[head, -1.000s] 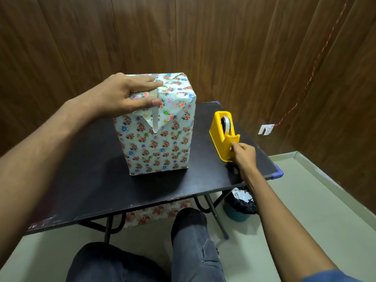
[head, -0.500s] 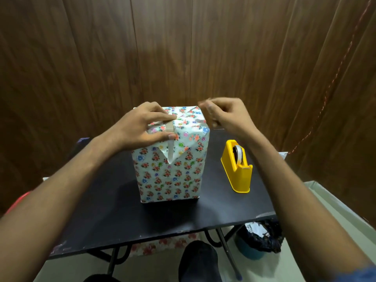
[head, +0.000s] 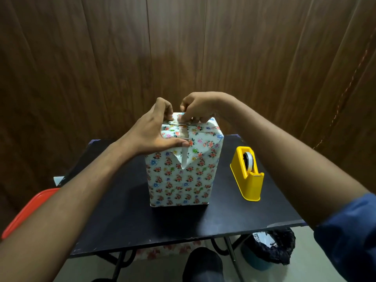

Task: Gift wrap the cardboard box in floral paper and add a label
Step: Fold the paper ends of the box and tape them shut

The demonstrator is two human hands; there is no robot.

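1. On the black rectangular table [head: 122, 231], the upright cardboard box wrapped in floral paper [head: 181, 180] is stood, beside the yellow plastic tape dispenser [head: 247, 178].
2. The top folds are held flat by the left hand [head: 149, 135], thumb on the front flap, fingers curled over the top edge.
3. A clear tape piece [head: 182, 124] is pinched by the right hand [head: 200, 108], judged ready for sealing.
4. A black-lined bin [head: 268, 249] under the table is seen; contents cannot be told.

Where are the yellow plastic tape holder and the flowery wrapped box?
yellow plastic tape holder [head: 242, 176], head view, on its left side wall.
flowery wrapped box [head: 179, 184], head view, on its front face.
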